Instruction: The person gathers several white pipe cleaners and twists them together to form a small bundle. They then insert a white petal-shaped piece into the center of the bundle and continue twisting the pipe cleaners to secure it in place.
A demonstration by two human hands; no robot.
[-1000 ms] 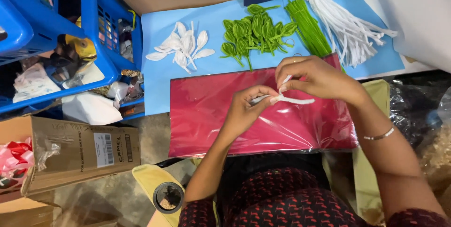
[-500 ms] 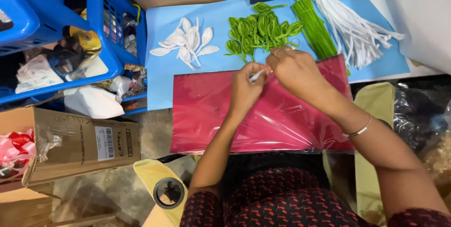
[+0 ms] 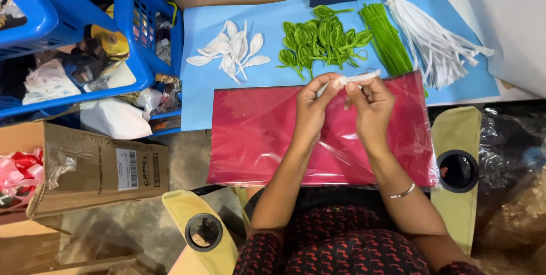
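White stem strip [image 3: 358,77], upper centre of frame: now raised level above the red plastic-wrapped sheet [image 3: 256,133], pinched end to end between left hand [image 3: 314,104] and right hand [image 3: 369,101], both drawn closer together than a second ago.

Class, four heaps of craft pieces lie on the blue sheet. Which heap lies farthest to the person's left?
The white petal heap: it lies alone at the left end, with green leaves, green stems and white strips to its right.
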